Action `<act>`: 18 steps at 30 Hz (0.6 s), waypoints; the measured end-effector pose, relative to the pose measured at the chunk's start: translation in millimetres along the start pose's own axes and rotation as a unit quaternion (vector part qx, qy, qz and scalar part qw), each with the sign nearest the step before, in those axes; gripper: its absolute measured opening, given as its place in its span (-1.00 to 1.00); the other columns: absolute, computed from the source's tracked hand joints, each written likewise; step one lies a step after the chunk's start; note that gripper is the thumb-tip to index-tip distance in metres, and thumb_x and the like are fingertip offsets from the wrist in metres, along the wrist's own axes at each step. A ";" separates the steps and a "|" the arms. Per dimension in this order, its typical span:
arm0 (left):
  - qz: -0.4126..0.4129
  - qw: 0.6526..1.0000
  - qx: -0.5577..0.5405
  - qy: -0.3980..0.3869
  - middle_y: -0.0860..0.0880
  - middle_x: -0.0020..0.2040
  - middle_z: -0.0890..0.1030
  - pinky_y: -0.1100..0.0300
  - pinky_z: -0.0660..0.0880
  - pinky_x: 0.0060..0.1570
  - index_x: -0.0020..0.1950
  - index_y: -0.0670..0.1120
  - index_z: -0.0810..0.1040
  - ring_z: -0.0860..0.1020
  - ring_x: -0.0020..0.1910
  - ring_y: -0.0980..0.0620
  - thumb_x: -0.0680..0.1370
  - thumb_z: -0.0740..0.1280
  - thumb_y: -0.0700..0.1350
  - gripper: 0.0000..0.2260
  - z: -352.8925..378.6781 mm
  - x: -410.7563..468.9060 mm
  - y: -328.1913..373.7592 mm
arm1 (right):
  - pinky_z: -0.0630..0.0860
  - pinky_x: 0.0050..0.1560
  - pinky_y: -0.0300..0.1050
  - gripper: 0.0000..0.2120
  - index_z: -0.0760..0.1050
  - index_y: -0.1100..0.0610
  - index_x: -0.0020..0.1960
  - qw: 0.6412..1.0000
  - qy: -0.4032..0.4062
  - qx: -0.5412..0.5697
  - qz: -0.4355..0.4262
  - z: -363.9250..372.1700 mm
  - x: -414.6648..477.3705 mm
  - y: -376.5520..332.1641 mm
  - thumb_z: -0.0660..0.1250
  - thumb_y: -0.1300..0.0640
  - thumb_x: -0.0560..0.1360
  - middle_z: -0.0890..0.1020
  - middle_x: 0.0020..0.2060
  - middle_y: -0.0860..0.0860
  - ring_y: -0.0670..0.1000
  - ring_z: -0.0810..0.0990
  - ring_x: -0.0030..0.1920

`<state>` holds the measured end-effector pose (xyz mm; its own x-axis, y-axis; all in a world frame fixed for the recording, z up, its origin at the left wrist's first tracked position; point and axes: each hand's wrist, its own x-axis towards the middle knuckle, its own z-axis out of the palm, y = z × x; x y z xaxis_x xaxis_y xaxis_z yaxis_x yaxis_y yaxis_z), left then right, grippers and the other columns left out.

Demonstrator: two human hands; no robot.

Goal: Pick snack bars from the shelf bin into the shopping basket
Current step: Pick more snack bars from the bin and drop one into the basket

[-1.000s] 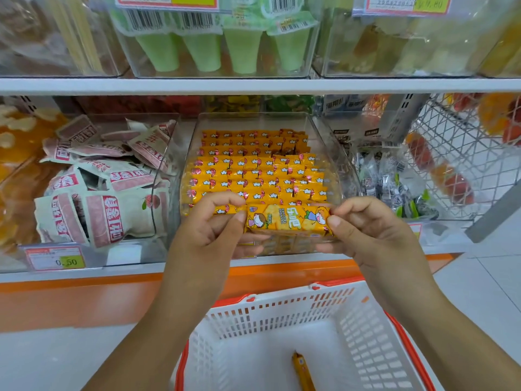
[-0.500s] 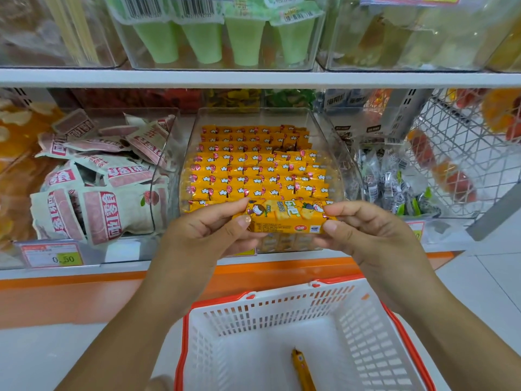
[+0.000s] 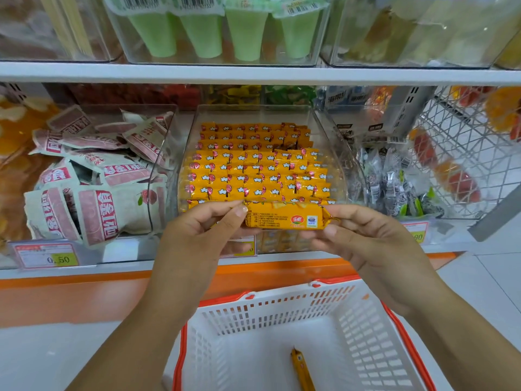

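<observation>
Store shelving fills the view, with a white shelf edge (image 3: 253, 73) running across above a row of clear containers. The middle one, a clear bin (image 3: 324, 128), is packed with rows of orange snack bars (image 3: 253, 176) and looks close to full. To its left lie pink-and-white pouches (image 3: 93, 198), a price tag (image 3: 46, 256) sits below them, and green cups (image 3: 203, 35) stand on the level above.

Just in front of the bin's front wall, one held bar (image 3: 284, 220) is stretched level between both hands, its printed back panel facing the camera. The left hand (image 3: 203, 235) pinches the wrapper's left end between thumb and fingertips. The right hand (image 3: 366, 241) pinches the crimped right end the same way. Both are closed on this one bar, which is out of the bin and above the shelf lip.

Below the hands stands the white shopping basket (image 3: 267, 309) with its orange rim. A single orange bar in the basket (image 3: 301, 371) lies on the floor of it, and nothing else shows inside.

By my reading the task is at an early stage: one bar is delivered and a second is lifted but not yet dropped. What remains is lowering this bar into the basket, then taking more from the well-stocked bin.
</observation>
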<state>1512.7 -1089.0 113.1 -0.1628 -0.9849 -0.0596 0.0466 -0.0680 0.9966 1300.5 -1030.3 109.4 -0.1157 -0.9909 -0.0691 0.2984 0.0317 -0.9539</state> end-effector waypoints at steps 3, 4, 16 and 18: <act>-0.019 0.999 -0.038 -0.026 -0.04 -0.03 0.72 0.27 0.59 -0.36 -0.07 -0.07 0.66 0.72 -0.16 -0.03 0.45 0.39 -0.14 -0.91 -1.5 1.8 -3.2 | 0.65 -0.17 -0.12 -0.84 0.65 0.08 -0.18 1.000 0.015 0.002 -0.009 -1.6 2.8 1.3 0.46 0.16 0.24 0.69 -0.14 0.26 0.24 0.71 -0.09; -0.023 0.997 -0.053 -0.042 -0.07 -0.05 0.72 0.27 0.59 -0.35 -0.07 -0.08 0.65 0.72 -0.14 -0.04 0.41 0.39 -0.13 -0.87 -2.5 2.6 -4.0 | 0.64 -0.18 -0.12 -0.88 0.63 0.06 -0.22 1.000 0.012 0.002 -0.011 -2.6 3.5 0.8 0.49 0.13 0.24 0.69 -0.16 0.24 0.22 0.72 -0.10; -0.016 0.999 -0.012 -0.032 -0.06 -0.13 0.72 0.11 0.62 -0.03 -0.04 -0.16 0.53 0.70 -0.11 -0.02 0.62 0.26 -0.24 -0.92 4.3 3.3 -10.0 | 0.66 -0.05 -0.04 -0.78 0.59 0.01 -0.24 0.998 0.017 -0.043 -0.047 -2.2 5.1 8.1 0.55 -0.06 0.24 0.70 -0.17 0.08 0.11 0.71 -0.11; -0.008 1.000 -0.013 -0.012 -0.04 -0.15 0.72 0.07 0.64 -0.05 -0.02 -0.10 0.55 0.70 -0.19 -0.02 0.60 0.29 -0.24 -0.93 5.9 1.5 -9.1 | 0.65 -0.12 -0.04 -0.84 0.56 0.01 -0.15 0.996 0.033 -0.056 -0.062 -1.7 3.6 7.2 0.48 0.03 0.31 0.71 -0.01 0.10 0.12 0.71 -0.06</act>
<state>1506.2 -1089.0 104.3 -0.1881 -0.9794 -0.0729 0.0699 -0.0874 0.9937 1300.6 -1033.4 101.7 -0.2083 -0.9774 0.0361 0.1702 -0.0726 -0.9827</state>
